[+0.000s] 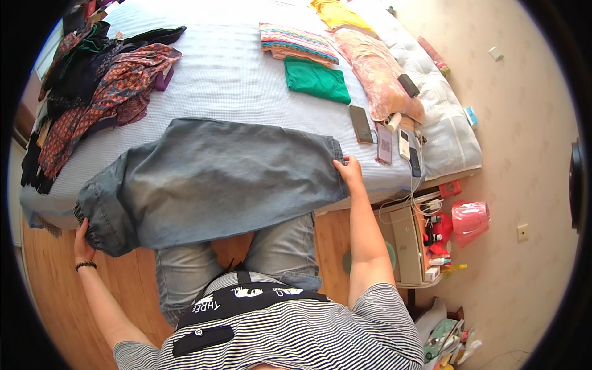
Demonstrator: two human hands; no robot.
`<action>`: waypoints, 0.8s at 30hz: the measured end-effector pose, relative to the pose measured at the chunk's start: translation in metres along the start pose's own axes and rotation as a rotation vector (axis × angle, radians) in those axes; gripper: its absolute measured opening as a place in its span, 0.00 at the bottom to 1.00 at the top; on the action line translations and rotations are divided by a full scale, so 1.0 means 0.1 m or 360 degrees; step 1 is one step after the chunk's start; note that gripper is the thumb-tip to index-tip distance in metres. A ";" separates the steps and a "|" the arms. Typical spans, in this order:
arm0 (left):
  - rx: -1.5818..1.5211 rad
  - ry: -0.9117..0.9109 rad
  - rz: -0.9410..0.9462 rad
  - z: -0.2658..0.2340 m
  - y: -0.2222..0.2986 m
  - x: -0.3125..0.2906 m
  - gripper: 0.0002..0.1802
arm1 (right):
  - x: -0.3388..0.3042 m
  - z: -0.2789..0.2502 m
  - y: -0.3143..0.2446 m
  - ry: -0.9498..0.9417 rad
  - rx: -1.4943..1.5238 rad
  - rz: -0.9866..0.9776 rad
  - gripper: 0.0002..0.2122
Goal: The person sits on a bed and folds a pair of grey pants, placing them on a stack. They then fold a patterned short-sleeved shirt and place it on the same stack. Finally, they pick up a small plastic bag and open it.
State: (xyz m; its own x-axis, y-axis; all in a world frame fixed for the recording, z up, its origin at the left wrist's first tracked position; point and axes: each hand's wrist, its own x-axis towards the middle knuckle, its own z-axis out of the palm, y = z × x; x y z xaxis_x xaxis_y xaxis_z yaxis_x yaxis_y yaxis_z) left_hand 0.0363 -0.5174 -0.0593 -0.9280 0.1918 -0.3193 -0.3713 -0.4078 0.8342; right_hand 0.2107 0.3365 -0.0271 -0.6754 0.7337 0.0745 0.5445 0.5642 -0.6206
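Blue-grey denim trousers (228, 179) lie stretched sideways along the near edge of the bed, their lower part hanging against my knees. My left hand (84, 243) grips the gathered end at the left, which has a curved seam; its fingers are partly hidden behind the cloth. At the opposite end, my right hand (349, 171) pinches the stitched hem between thumb and fingers. The cloth between my hands is spread nearly flat, with slight creases.
The bed (216, 74) holds a heap of clothes (105, 98) at left, a folded green cloth (317, 80), a striped folded cloth (296, 43) and a pink pillow (370, 68). Phones (383, 143) and cables lie at right, near a cluttered bedside cabinet (404, 240).
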 end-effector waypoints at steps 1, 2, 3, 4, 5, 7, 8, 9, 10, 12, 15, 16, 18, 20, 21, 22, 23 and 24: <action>0.0062 -0.0091 -0.0004 0.17 -0.02 0.24 0.29 | 0.16 -0.03 0.39 0.0029 0.0065 0.0009 0.23; 0.0128 -0.0076 0.0031 0.36 0.01 0.43 0.29 | 0.18 -0.10 0.66 0.0046 0.0140 0.0022 0.23; 0.0213 0.0054 0.0109 0.39 0.16 0.30 0.29 | 0.16 -0.01 0.47 -0.0056 0.0181 0.0000 0.24; 0.0287 0.0240 0.0209 0.30 0.31 0.00 0.29 | 0.13 0.05 -0.04 -0.0201 0.0229 -0.0066 0.24; 0.0317 0.0453 0.0267 0.12 0.46 -0.13 0.28 | 0.08 0.02 -0.41 -0.0301 0.0262 -0.0118 0.24; 0.0699 0.0489 0.0520 -0.09 0.76 -0.04 0.25 | 0.11 -0.14 -0.48 -0.0025 -0.0048 -0.0248 0.23; 0.0887 0.0400 0.0644 -0.06 0.93 0.08 0.24 | 0.20 -0.30 -0.26 0.0137 -0.0002 -0.0459 0.19; 0.0937 0.0431 0.0629 -0.01 1.07 -0.04 0.23 | 0.19 -0.47 -0.39 0.0037 0.0165 -0.0371 0.18; 0.0980 0.0421 0.0609 0.24 1.18 -0.09 0.22 | 0.12 -0.75 -0.51 0.0029 0.0235 -0.0332 0.17; 0.0830 0.0278 0.0505 0.85 1.32 -0.18 0.19 | 0.18 -1.27 -0.29 -0.0059 0.0664 -0.0266 0.14; 0.0763 0.0221 0.0486 1.06 1.11 -0.18 0.18 | 0.20 -1.63 -0.01 -0.0043 0.0587 -0.0198 0.12; 0.0715 0.0215 0.0431 1.14 0.92 -0.15 0.18 | 0.20 -1.63 0.16 -0.0025 0.0574 -0.0196 0.12; 0.0811 0.0157 0.0370 1.07 0.46 0.02 0.21 | 0.20 -1.53 0.55 0.0000 0.0517 -0.0137 0.11; 0.1285 0.0156 0.0387 0.67 -0.03 0.15 0.20 | 0.16 -1.24 0.75 -0.0067 0.0558 0.0070 0.11; 0.0896 0.0134 0.0151 0.69 -0.29 0.17 0.22 | 0.09 -1.18 0.87 -0.0112 0.0478 0.0198 0.12; 0.0687 0.0196 -0.0096 0.94 -0.32 0.11 0.26 | 0.00 -1.16 0.96 -0.0135 0.0409 0.0333 0.13; 0.0634 0.0256 -0.0173 1.10 -0.25 -0.03 0.26 | -0.06 -1.12 0.89 -0.0215 0.0464 0.0518 0.14; 0.0564 0.0236 -0.0272 1.26 -0.21 0.04 0.26 | -0.02 -1.31 1.19 -0.0178 0.0601 0.0549 0.16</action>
State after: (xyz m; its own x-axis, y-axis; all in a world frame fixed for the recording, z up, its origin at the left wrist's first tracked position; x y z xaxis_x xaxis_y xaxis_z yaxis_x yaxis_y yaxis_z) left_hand 0.0440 -0.3960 -0.0215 -0.8580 0.0888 -0.5060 -0.5109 -0.0438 0.8585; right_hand 0.3423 0.4515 0.0011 -0.5488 0.7961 -0.2552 0.5413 0.1058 -0.8342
